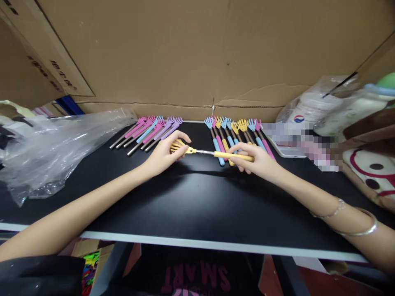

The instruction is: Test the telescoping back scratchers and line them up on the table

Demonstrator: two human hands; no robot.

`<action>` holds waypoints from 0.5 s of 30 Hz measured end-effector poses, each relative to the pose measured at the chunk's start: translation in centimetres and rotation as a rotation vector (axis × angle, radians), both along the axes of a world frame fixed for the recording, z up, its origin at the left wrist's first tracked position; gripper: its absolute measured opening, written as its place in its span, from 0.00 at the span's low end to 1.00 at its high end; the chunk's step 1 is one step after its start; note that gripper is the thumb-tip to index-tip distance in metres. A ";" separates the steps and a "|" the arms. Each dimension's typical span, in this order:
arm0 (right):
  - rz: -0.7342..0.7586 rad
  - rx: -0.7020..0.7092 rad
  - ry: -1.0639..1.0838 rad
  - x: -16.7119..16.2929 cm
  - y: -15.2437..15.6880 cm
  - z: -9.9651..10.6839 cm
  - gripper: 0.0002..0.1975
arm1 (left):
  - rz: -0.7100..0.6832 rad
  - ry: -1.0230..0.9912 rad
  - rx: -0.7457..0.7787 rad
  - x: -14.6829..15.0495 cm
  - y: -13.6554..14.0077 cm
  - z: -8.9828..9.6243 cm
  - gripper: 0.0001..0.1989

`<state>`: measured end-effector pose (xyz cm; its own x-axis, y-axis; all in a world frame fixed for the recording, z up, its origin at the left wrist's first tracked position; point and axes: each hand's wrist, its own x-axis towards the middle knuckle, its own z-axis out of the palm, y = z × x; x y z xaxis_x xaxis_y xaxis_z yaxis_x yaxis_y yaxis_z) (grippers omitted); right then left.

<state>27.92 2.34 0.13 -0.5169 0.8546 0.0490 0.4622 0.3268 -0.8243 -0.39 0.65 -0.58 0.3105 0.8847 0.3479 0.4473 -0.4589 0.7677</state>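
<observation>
A yellow back scratcher [218, 154] with a short metal shaft is held level between my hands above the black table. My left hand [171, 150] is closed on its claw-shaped head, thumb against the claws. My right hand [251, 158] grips its yellow handle. Beyond my left hand lies a group of pink, blue and purple back scratcher heads [151, 131] with bare metal shafts. Behind my right hand a row of back scratchers [219, 144] with coloured handles lies side by side, their heads toward the cardboard wall; my hand partly hides some of them.
A clear plastic bag [61, 144] lies on the left of the black table [197, 209]. At the right are a white phone [290, 154], a bagged white cup [317, 109], a bottle [354, 111] and a patterned cloth item [373, 172]. Cardboard [185, 53] walls the back.
</observation>
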 end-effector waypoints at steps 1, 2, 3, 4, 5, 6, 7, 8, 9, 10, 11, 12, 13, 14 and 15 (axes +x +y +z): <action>0.027 0.002 -0.029 0.1 0.1 0.0 0.18 | -0.006 0.035 0.020 -0.1 0.1 0.2 0.11; 0.055 0.016 -0.058 0.2 0.1 0.0 0.18 | -0.018 0.082 0.045 -0.3 0.2 0.4 0.12; 0.083 0.042 -0.087 0.3 0.2 0.1 0.18 | -0.030 0.136 0.075 -0.5 0.3 0.6 0.12; 0.112 0.077 -0.115 0.4 0.2 0.2 0.17 | -0.038 0.191 0.104 -0.8 0.4 0.8 0.13; 0.141 0.117 -0.138 0.5 0.2 0.5 0.17 | -0.044 0.239 0.130 -1.0 0.5 1.0 0.13; 0.169 0.152 -0.157 0.6 0.2 0.8 0.16 | -0.051 0.278 0.151 -1.2 0.6 1.2 0.14; 0.198 0.177 -0.173 0.7 0.2 1.1 0.16 | -0.062 0.306 0.165 -1.4 0.7 1.4 0.14; 0.227 0.187 -0.185 0.9 0.3 1.6 0.16 | -0.077 0.327 0.173 -1.6 0.7 1.6 0.14; 0.257 0.177 -0.199 1.2 0.3 2.1 0.16 | -0.091 0.341 0.181 -1.8 0.8 1.8 0.14; 0.283 0.149 -0.220 1.4 0.4 2.6 0.16 | -0.100 0.352 0.193 -2.0 0.8 2.0 0.14; 0.304 0.105 -0.245 1.8 0.6 3.1 0.16 | -0.099 0.361 0.209 -2.2 0.8 2.2 0.14; 0.322 0.053 -0.267 2.3 0.8 3.7 0.16 | -0.088 0.366 0.226 -2.4 0.9 2.4 0.14; 0.339 0.001 -0.282 2.9 1.0 4.2 0.16 | -0.071 0.369 0.241 -2.6 0.9 2.6 0.14; 0.357 -0.056 -0.296 3.6 1.3 4.7 0.17 | -0.052 0.369 0.255 -2.9 0.9 2.9 0.14; 0.377 -0.114 -0.304 4.5 1.7 5.1 0.16 | -0.036 0.366 0.263 -3.2 1.0 3.1 0.13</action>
